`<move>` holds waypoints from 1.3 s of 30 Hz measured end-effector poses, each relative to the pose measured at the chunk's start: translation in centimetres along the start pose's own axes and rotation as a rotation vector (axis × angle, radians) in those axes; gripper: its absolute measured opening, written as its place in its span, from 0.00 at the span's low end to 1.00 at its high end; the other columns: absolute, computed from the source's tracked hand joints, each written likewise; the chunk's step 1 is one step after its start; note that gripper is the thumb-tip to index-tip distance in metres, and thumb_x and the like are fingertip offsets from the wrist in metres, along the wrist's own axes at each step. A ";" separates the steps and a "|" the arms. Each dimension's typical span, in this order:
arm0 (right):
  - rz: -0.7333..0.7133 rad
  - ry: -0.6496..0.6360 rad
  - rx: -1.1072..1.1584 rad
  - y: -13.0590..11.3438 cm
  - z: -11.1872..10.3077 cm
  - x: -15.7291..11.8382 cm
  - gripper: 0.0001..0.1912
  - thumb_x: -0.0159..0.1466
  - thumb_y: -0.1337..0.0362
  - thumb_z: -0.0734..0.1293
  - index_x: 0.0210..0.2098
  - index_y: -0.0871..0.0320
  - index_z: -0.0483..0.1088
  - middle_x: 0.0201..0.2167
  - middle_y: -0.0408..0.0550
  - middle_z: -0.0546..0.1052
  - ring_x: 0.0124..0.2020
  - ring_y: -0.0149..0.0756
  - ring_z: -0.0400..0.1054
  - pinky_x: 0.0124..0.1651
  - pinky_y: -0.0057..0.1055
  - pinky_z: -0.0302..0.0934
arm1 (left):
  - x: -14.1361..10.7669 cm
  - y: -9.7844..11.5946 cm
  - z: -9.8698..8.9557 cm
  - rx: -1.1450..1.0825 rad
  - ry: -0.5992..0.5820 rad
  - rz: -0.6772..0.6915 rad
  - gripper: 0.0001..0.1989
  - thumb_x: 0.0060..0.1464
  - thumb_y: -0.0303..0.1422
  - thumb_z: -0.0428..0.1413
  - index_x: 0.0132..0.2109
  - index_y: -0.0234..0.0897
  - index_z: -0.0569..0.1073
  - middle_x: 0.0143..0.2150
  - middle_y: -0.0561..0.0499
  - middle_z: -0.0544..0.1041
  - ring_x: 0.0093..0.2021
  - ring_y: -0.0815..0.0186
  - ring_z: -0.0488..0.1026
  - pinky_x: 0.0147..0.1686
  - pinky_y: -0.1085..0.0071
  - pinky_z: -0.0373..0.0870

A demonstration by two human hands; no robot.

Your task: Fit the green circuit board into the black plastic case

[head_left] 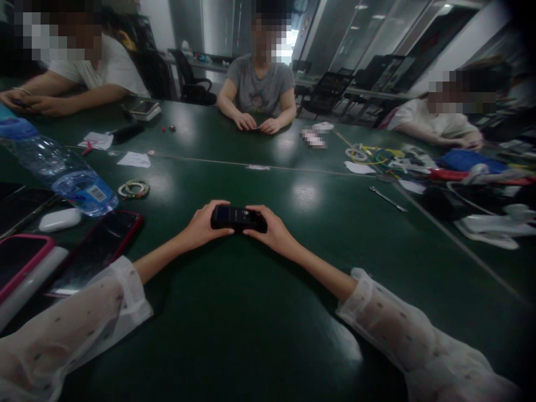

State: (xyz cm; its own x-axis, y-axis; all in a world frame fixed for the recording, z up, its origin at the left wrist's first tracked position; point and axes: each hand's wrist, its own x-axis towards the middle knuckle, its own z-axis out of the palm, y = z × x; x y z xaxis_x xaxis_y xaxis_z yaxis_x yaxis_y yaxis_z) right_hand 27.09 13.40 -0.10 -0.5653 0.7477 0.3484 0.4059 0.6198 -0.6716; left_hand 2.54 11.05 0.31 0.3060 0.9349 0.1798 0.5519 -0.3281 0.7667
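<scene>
A broad dark-green tabletop [251, 312] spreads beneath everything, and a clear plastic bottle with a blue label [62, 167] is at its left. The left hand [203, 224] and right hand [275, 228] are clamped on opposite ends of a small black oblong device with a screen [239, 218], near the table's middle. Its long axis runs left to right, its screen facing the wearer; whether it touches the table cannot be told. Round beaded bracelets [133, 194] lie beyond the left forearm.

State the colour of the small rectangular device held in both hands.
The small rectangular device is black; it shows best in the head view.
</scene>
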 end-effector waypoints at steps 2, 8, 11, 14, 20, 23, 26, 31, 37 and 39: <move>0.006 0.004 -0.013 0.0 0.0 0.0 0.29 0.59 0.62 0.71 0.57 0.50 0.60 0.52 0.50 0.70 0.54 0.44 0.66 0.55 0.51 0.63 | 0.0 0.1 0.0 -0.002 -0.001 0.002 0.34 0.47 0.42 0.64 0.59 0.45 0.60 0.59 0.43 0.67 0.59 0.49 0.64 0.57 0.45 0.59; 0.004 0.007 -0.009 -0.1 0.0 0.1 0.28 0.58 0.62 0.71 0.56 0.51 0.60 0.51 0.50 0.70 0.52 0.44 0.67 0.54 0.50 0.64 | 0.0 0.0 0.0 0.006 0.001 -0.001 0.38 0.47 0.43 0.64 0.62 0.44 0.58 0.60 0.41 0.66 0.60 0.48 0.64 0.58 0.44 0.58; -0.006 0.009 -0.009 -0.2 -0.1 0.1 0.28 0.58 0.61 0.71 0.56 0.52 0.61 0.50 0.51 0.71 0.52 0.44 0.67 0.54 0.49 0.64 | 0.1 -0.2 0.1 0.015 0.015 0.003 0.41 0.45 0.43 0.65 0.63 0.44 0.57 0.61 0.40 0.65 0.60 0.48 0.64 0.58 0.44 0.58; -0.012 0.014 -0.013 -0.3 -0.1 0.1 0.27 0.58 0.62 0.71 0.55 0.52 0.61 0.50 0.51 0.71 0.51 0.44 0.67 0.54 0.48 0.64 | 0.1 -0.3 0.2 0.017 0.019 0.005 0.42 0.44 0.43 0.65 0.63 0.44 0.56 0.61 0.40 0.66 0.60 0.47 0.64 0.58 0.44 0.57; -0.014 0.025 0.028 -0.3 -0.2 0.1 0.26 0.59 0.63 0.70 0.55 0.52 0.60 0.51 0.50 0.70 0.52 0.43 0.67 0.55 0.48 0.63 | 0.1 -0.4 0.2 -0.016 0.013 0.006 0.42 0.44 0.41 0.66 0.64 0.45 0.56 0.61 0.40 0.65 0.62 0.48 0.63 0.59 0.42 0.55; -0.020 0.044 0.057 -0.4 -0.2 0.1 0.26 0.60 0.62 0.70 0.55 0.52 0.60 0.51 0.51 0.70 0.53 0.43 0.67 0.56 0.47 0.63 | 0.2 -0.6 0.2 -0.032 0.017 0.003 0.43 0.44 0.40 0.66 0.64 0.44 0.56 0.61 0.40 0.66 0.62 0.49 0.63 0.59 0.44 0.56; -0.020 0.076 0.082 -0.4 -0.2 0.0 0.26 0.60 0.61 0.70 0.55 0.52 0.60 0.52 0.50 0.70 0.54 0.43 0.66 0.57 0.47 0.62 | 0.2 -0.9 0.3 -0.045 0.022 -0.003 0.42 0.44 0.40 0.66 0.63 0.43 0.57 0.61 0.40 0.67 0.61 0.50 0.64 0.59 0.46 0.58; -0.001 0.120 0.103 -0.5 -0.1 -0.1 0.26 0.60 0.59 0.70 0.55 0.51 0.60 0.53 0.51 0.69 0.55 0.44 0.65 0.58 0.47 0.61 | 0.4 -1.4 0.5 -0.077 0.051 -0.003 0.39 0.43 0.39 0.66 0.60 0.42 0.59 0.57 0.41 0.70 0.57 0.51 0.69 0.56 0.48 0.64; 0.059 0.363 0.140 -0.4 -0.1 -0.2 0.25 0.62 0.56 0.67 0.56 0.52 0.56 0.53 0.52 0.67 0.55 0.42 0.64 0.59 0.43 0.60 | 0.4 -1.4 0.5 -0.076 0.039 0.015 0.37 0.44 0.38 0.64 0.60 0.41 0.59 0.58 0.42 0.69 0.57 0.52 0.69 0.55 0.50 0.65; 0.108 0.423 0.137 0.1 -0.1 -0.1 0.25 0.63 0.55 0.66 0.56 0.52 0.56 0.53 0.53 0.67 0.55 0.42 0.64 0.59 0.44 0.60 | 0.3 -1.3 0.5 -0.075 0.024 -0.007 0.37 0.45 0.38 0.64 0.61 0.42 0.58 0.57 0.42 0.70 0.57 0.51 0.69 0.54 0.48 0.65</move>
State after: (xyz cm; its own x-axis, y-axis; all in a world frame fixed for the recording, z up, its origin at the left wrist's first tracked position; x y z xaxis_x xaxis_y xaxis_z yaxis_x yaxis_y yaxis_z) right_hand 27.19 13.42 -0.13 -0.1707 0.8554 0.4891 0.3313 0.5173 -0.7891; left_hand 2.29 11.71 -0.87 0.2832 0.9404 0.1883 0.4941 -0.3113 0.8118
